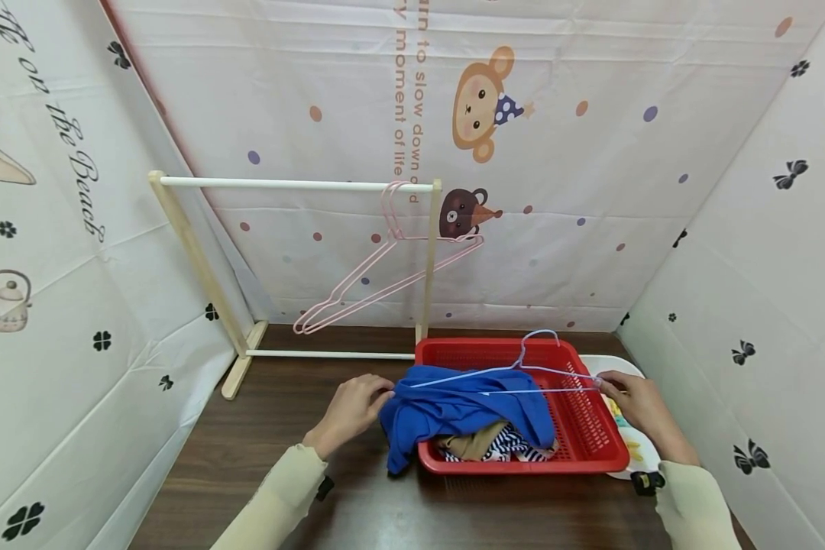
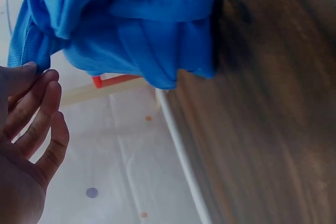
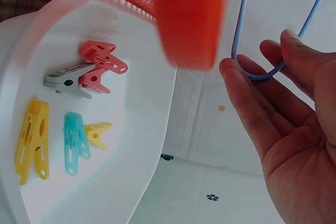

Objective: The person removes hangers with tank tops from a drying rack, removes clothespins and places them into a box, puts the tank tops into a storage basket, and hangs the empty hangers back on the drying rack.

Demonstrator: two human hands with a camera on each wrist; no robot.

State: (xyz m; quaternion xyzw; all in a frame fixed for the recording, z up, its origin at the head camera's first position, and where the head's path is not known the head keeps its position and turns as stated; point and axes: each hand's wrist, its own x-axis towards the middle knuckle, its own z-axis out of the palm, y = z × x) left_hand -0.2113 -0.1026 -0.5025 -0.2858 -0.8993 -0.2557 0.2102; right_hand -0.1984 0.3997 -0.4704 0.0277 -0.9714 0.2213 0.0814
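My left hand pinches an edge of a blue garment between thumb and fingertip. In the left wrist view the cloth hangs in folds from that pinch. A light-blue hanger lies across the garment, its left end hidden in the cloth and its hook pointing away from me. With thumb and fingers, my right hand holds the hanger's right corner. The right wrist view shows this rounded corner in the curled fingers. Under them is a red basket, with part of the garment draped over its left rim.
Striped and tan clothes lie in the basket. A white tray with several coloured clothes pegs sits right of it, partly beneath. Behind to the left stands a wooden rack with pink hangers on its white bar. Printed sheets surround the table.
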